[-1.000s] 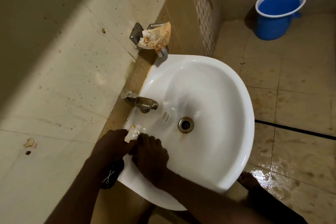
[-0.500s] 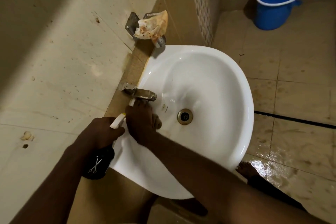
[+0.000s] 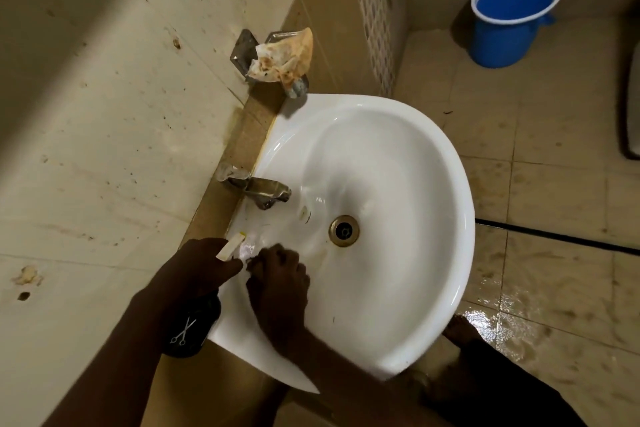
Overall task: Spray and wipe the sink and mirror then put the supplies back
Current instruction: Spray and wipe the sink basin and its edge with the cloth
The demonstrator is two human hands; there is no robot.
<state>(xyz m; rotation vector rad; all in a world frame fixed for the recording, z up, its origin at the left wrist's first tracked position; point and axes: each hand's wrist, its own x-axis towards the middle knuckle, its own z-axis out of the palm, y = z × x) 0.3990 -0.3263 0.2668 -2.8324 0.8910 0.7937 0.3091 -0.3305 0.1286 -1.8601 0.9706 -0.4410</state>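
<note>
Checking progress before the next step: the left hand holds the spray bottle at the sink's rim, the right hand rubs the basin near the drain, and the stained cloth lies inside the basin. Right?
Not quite. The head view shows the stained cloth draped over the wall holder above the sink, not inside the basin. The rest stands: the left hand holds the spray bottle at the rim, and the right hand rubs the basin near the drain.

tap (image 3: 266, 191) behind sink (image 3: 433, 288), bucket (image 3: 509, 28) perhaps beyond

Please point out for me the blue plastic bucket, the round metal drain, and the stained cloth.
Blue plastic bucket (image 3: 503, 42), head view: on its outer wall.
Round metal drain (image 3: 344, 230), head view: on its centre, in the white sink basin.
Stained crumpled cloth (image 3: 282, 57), head view: on its middle fold.
</note>
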